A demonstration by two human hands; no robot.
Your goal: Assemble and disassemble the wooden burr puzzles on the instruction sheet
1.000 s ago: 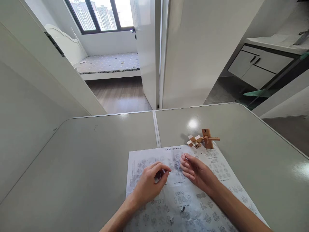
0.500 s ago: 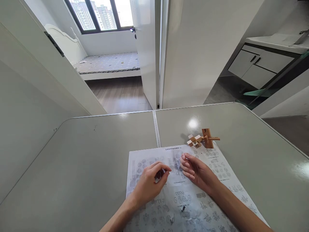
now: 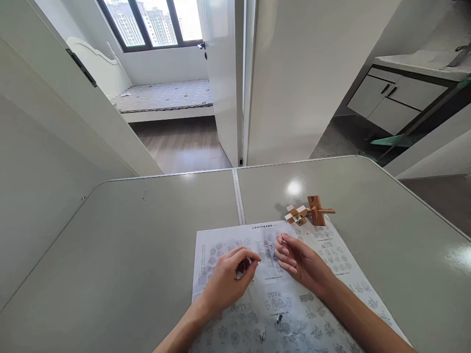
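Observation:
My left hand (image 3: 228,279) rests over a printed instruction sheet (image 3: 324,255), its fingers curled inward with thumb and fingertips nearly touching; what they hold, if anything, is hidden. My right hand (image 3: 298,262) lies just to the right of it, fingers bent and close together, pointing at the left hand; nothing is visible in it. A small wooden interlocking puzzle (image 3: 309,212), with pale and tan pieces and a thin stick pointing right, stands on the table just beyond the sheet's far edge, clear of both hands.
The grey table (image 3: 128,245) has a seam down its middle and rounded far corners. Beyond it stand a white door and wall (image 3: 294,73), an open doorway to a room with a window seat, and cabinets (image 3: 397,98) at the right.

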